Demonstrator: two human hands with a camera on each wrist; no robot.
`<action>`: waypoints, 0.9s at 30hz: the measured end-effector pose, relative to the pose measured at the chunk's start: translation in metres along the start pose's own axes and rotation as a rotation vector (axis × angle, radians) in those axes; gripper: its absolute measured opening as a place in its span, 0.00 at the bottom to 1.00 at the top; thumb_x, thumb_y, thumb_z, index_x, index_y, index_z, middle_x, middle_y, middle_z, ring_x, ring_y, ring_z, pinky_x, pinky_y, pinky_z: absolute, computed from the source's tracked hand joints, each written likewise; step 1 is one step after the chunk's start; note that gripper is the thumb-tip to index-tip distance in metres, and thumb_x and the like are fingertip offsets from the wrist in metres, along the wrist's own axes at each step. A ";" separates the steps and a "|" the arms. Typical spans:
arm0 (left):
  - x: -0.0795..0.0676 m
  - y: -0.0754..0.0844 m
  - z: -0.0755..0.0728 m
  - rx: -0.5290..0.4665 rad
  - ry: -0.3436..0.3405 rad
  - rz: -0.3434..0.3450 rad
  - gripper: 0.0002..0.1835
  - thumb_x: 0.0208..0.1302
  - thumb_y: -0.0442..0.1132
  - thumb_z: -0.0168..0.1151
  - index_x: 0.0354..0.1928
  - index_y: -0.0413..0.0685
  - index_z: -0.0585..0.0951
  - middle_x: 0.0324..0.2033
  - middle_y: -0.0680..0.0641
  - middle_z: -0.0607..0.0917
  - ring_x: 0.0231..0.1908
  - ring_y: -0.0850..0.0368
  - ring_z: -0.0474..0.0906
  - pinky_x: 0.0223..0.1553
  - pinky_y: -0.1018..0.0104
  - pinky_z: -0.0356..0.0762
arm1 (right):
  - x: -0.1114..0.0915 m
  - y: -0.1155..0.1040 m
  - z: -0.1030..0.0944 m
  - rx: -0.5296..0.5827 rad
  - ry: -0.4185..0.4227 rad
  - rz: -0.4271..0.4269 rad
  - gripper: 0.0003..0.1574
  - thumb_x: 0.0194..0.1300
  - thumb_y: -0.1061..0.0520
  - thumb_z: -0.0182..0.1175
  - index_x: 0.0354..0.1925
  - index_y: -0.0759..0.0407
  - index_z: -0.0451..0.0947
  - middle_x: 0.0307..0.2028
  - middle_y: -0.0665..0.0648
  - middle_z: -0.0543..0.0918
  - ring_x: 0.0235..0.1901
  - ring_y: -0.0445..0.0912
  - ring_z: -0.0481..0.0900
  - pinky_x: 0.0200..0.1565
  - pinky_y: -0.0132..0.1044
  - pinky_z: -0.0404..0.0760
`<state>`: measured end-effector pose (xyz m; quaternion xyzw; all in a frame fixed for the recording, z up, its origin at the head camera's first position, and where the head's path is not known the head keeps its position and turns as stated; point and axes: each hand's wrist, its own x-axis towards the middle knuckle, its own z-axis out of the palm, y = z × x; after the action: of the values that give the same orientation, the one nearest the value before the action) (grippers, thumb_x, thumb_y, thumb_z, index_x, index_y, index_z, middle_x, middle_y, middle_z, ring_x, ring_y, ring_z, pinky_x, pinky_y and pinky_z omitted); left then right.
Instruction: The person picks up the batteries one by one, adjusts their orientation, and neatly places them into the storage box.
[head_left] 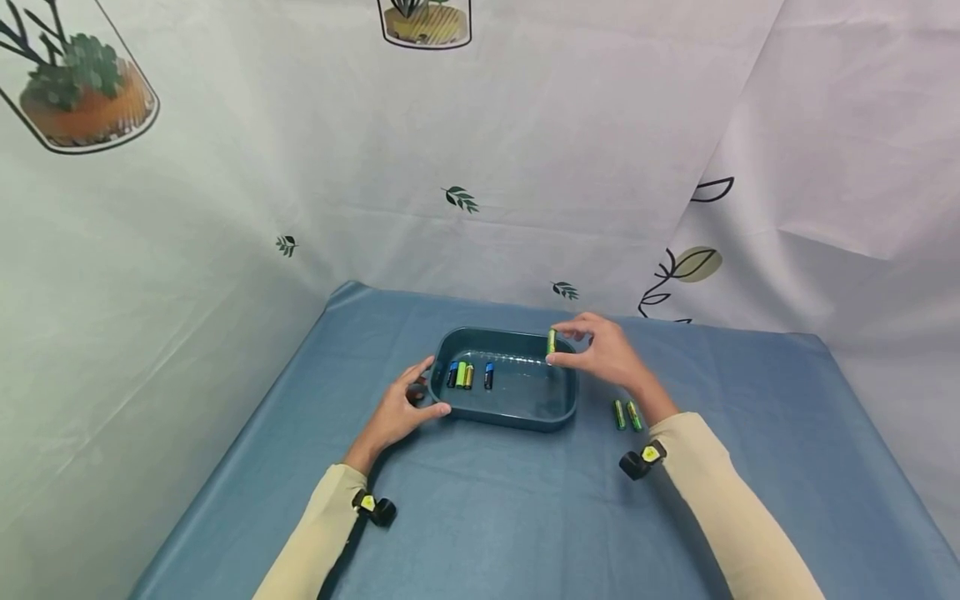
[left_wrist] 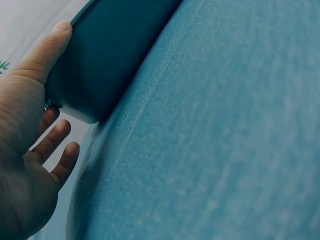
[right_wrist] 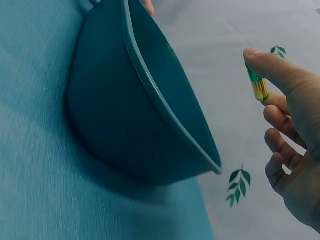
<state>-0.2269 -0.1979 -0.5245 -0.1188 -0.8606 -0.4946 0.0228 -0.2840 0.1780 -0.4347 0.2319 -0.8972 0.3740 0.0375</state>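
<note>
In the head view, the left hand rests at the left end of a dark teal tray, thumb and fingers spread about its near corner. The right hand pinches a green battery between thumb and fingertips at the tray's right end. Inside lie four batteries — three close together at the left, a blue-and-black one slightly apart. Two more batteries lie side by side on the blue cloth, near the right wrist.

In the left wrist view, the straight thumb touches the tray's outer wall; the lower fingers are loosely bent, apart from it.

In the right wrist view, the gripped battery shows green and gold — held clear of the tray's rim.
</note>
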 end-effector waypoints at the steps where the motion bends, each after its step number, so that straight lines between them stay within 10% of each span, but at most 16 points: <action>1: 0.000 0.000 0.000 0.001 0.000 0.001 0.50 0.57 0.50 0.79 0.79 0.57 0.63 0.74 0.42 0.66 0.64 0.42 0.72 0.62 0.39 0.72 | 0.002 -0.001 0.002 0.003 -0.001 0.000 0.36 0.56 0.40 0.78 0.59 0.52 0.84 0.46 0.57 0.81 0.44 0.51 0.76 0.40 0.46 0.74; 27: 0.001 -0.001 -0.001 0.001 0.001 0.014 0.50 0.56 0.50 0.80 0.79 0.56 0.63 0.73 0.43 0.68 0.62 0.41 0.74 0.59 0.39 0.74 | 0.035 -0.022 0.052 0.081 -0.088 -0.030 0.35 0.58 0.42 0.77 0.61 0.52 0.84 0.45 0.52 0.81 0.42 0.46 0.76 0.41 0.44 0.76</action>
<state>-0.2279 -0.1987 -0.5244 -0.1246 -0.8600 -0.4941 0.0270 -0.3001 0.1151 -0.4493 0.2627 -0.8785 0.3989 -0.0060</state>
